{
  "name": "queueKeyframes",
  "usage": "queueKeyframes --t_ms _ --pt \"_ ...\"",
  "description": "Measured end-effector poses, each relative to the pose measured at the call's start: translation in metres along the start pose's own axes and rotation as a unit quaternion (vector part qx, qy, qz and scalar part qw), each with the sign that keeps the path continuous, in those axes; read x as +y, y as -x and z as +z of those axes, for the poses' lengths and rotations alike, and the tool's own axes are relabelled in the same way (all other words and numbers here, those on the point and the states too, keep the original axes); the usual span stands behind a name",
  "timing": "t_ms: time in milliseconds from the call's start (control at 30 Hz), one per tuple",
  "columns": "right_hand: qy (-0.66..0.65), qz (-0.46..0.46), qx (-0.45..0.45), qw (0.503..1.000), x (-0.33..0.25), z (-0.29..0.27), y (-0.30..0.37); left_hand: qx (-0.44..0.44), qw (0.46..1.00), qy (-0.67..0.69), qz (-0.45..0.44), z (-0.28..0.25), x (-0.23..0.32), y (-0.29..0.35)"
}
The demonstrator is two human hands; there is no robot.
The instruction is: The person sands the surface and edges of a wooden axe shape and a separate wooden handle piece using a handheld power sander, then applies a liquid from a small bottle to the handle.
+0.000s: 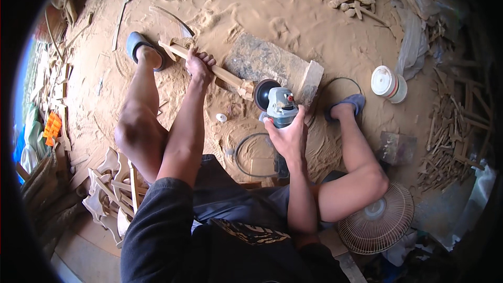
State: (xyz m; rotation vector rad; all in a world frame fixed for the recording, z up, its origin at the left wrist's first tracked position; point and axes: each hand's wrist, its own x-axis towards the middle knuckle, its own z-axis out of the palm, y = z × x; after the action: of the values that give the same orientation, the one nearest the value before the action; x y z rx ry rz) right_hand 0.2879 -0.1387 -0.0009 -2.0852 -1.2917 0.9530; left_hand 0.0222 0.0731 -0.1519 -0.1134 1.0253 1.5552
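My left hand [200, 65] is closed around a long pale wooden piece [226, 77] with a carved, wider end at the right. My right hand [289, 139] grips an angle grinder [283, 106] with a grey-green body and a red button. The grinder's round black disc [266, 94] is against or right beside the carved end of the wood; I cannot tell whether they touch. Beneath the wood lies a flat, dust-covered board [264, 58], with a pale block [313, 77] at its right end. Both arms reach forward between my bent knees.
Sawdust covers the floor [209, 0]. A white-lidded tub [387, 84] stands at the right, beyond my slippered foot. A caged fan [376, 217] sits by my right knee. Cut wooden pieces [112, 188] pile at my left; scraps [445, 147] heap far right. A black cord [238, 152] loops nearby.
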Motion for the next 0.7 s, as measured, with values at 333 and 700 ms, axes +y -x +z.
queueKeyframes --t_ms 333,700 --pt "0.059 -0.052 0.083 0.993 0.024 0.020 0.003 -0.005 1.000 -0.012 -0.011 0.009 -0.007 0.005" --pt "0.035 -0.005 0.025 0.999 0.017 0.014 0.005 0.003 1.000 -0.017 -0.007 0.013 -0.005 0.009"
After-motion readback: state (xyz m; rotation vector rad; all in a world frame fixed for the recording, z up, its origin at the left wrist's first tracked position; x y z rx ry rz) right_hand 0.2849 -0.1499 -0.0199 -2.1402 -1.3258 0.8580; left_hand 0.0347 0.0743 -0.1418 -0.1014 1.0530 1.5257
